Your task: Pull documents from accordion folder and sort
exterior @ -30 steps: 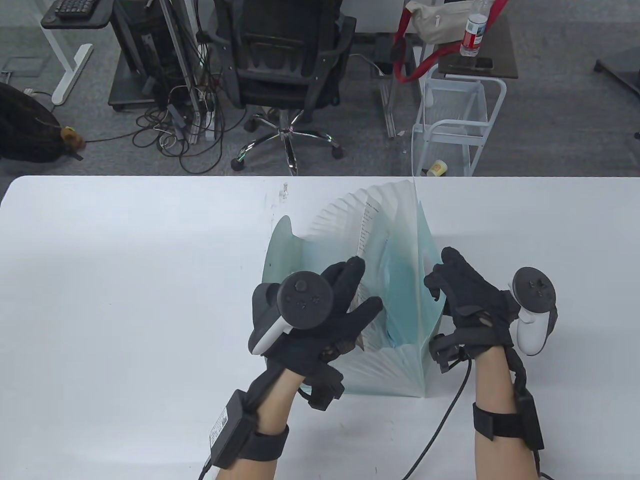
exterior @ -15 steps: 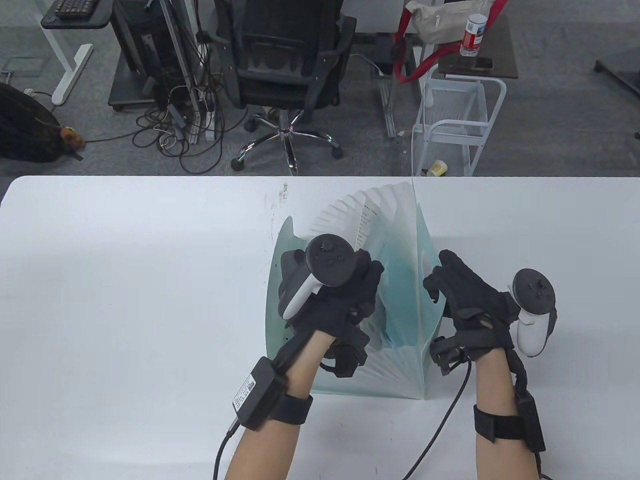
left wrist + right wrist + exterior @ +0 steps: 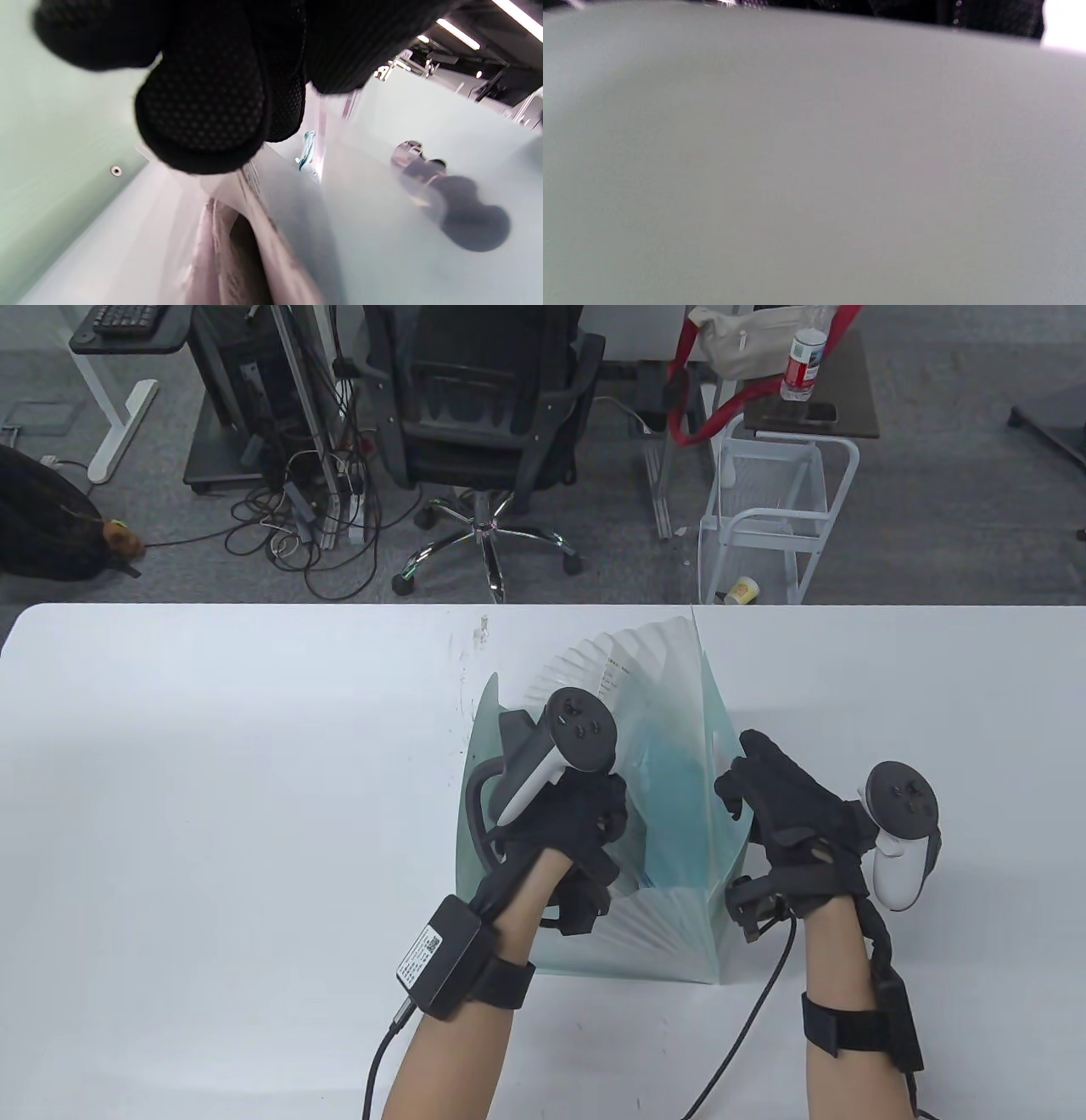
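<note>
table view: the folder (image 3: 670, 814) is stood fanned open mid-table (image 3: 212, 780); its right wall is pinched by the right hand (image 3: 789, 831), while the left hand (image 3: 568, 823) is dipped among the pockets, fingers (image 3: 203, 110) curled, grasp unclear.

Left hand (image 3: 564, 823): forearm raised from bottom edge, wrist bent, fingers (image 3: 203, 106) curled downward, tracker on back. Right hand (image 3: 793, 827): upright, fingers forward, thumb apart, tracker at outer side.
</note>
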Available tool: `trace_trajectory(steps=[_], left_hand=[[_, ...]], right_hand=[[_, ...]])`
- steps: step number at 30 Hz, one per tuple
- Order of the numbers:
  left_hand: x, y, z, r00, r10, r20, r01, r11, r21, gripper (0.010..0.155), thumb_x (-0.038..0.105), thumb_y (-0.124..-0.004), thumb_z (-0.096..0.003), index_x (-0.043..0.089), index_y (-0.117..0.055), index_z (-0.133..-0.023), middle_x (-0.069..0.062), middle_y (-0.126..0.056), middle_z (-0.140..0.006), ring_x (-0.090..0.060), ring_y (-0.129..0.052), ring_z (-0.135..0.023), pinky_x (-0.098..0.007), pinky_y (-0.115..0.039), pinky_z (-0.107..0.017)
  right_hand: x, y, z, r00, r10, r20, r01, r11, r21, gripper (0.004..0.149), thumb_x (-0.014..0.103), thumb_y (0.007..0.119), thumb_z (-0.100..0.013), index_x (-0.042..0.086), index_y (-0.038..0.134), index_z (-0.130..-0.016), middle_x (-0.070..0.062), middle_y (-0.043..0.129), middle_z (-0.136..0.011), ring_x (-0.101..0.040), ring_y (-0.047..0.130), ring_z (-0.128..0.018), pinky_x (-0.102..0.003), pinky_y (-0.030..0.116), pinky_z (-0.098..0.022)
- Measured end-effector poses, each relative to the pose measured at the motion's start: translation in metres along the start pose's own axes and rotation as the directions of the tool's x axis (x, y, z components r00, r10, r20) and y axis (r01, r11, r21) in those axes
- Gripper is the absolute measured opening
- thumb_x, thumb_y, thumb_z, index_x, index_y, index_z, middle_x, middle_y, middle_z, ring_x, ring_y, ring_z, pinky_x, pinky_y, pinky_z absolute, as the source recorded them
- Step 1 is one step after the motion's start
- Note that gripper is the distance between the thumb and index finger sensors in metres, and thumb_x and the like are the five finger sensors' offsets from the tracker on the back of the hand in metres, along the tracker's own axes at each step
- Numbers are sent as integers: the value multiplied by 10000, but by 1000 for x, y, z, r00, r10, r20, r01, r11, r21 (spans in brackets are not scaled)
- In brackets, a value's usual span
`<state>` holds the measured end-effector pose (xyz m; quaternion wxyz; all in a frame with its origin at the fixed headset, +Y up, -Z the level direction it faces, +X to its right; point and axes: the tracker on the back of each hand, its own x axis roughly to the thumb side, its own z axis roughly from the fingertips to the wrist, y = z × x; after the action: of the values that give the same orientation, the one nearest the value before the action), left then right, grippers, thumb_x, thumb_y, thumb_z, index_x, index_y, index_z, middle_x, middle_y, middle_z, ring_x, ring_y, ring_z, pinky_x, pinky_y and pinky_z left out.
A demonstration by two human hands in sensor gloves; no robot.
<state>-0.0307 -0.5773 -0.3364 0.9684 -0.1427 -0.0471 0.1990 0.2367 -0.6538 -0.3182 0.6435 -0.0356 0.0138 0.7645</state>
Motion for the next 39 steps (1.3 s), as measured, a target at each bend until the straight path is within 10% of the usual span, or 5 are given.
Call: trace_trajectory(steps=[10, 13, 19, 28, 39], left_hand=[[20, -12, 0, 981, -188, -49, 189, 982, 19, 698, 417, -969, -438, 144, -703, -1023, -121, -934, -888, -316, -973, -597, -464, -788, -486], [27, -20, 0, 965, -262, -25, 262, 965, -11, 750, 443, -970, -437, 190, -648, -1065, -146, -638, -1111, -406, -618, -988, -549, -530, -726], [32, -22, 0, 966, -251, 55, 253, 967, -17, 798, 443, -961, -438, 154, -596, -1086, -130, -446, -1193, -385, -259, -1135, -637, -236, -770], [45, -35, 5, 916, -259, 306, 297, 951, -83, 514, 269, -865, -494, 321, -770, -997, 61, -581, -1186, -194, -325, -1178, -575, -208, -803], [35, -39, -13, 965, -166, 202, 210, 952, -223, 696, 523, -635, -558, 117, -493, -1106, -162, -765, -1072, -326, -511, -1132, -618, -239, -755]], right_hand=[[1, 7, 0, 1000, 15, 13, -15, 1000, 13, 678, 511, 715, -473, 107, 567, -997, -215, 775, -803, -533, 828, -715, -594, 785, -430], [1, 7, 0, 1000, 19, 11, -19, 1000, 21, 678, 509, 707, -479, 108, 553, -1003, -216, 766, -811, -534, 820, -723, -594, 781, -438], [0, 5, 0, 1000, 6, 5, -7, 1000, 23, 680, 510, 705, -482, 110, 544, -1008, -213, 760, -817, -533, 815, -729, -594, 778, -443], [0, 5, 0, 1000, 3, 4, -3, 999, 33, 684, 513, 706, -482, 112, 538, -1010, -211, 758, -820, -530, 811, -735, -593, 777, -447], [0, 4, -1, 1000, -18, -2, 18, 999, 45, 676, 497, 692, -491, 106, 521, -1015, -221, 748, -823, -540, 806, -733, -598, 772, -443]])
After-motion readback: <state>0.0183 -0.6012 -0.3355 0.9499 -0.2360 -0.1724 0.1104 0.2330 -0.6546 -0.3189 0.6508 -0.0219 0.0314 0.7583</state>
